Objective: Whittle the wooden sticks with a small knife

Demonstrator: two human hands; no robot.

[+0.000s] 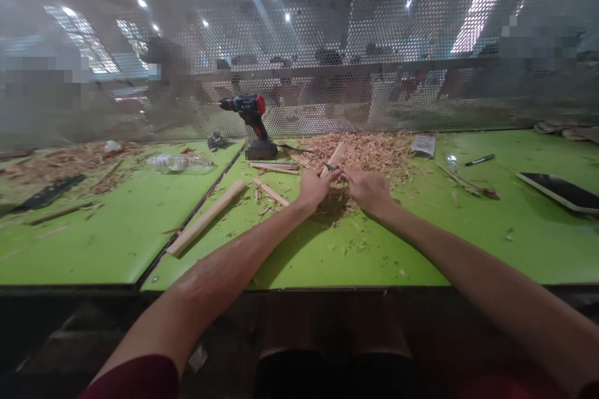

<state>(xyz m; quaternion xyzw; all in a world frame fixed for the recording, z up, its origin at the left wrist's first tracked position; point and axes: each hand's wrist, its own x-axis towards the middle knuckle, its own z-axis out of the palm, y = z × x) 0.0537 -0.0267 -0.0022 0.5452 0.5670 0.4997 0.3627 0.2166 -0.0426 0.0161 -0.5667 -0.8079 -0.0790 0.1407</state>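
Note:
My left hand is closed around a pale wooden stick whose far end points up and away over the shavings. A small dark tool, perhaps a blade, lies across the stick by my left thumb; its exact kind cannot be made out. Close beside it, my right hand is closed with its fingertips near the stick, and what it grips is hidden. A heap of curled wood shavings spreads just behind both hands, with more bits beneath them.
A cordless drill stands behind a thick wooden rod on the green table. Leftward lie a plastic bottle and a dark flat blade-like piece. Rightward are a pen and a tablet. Perforated mesh rises behind.

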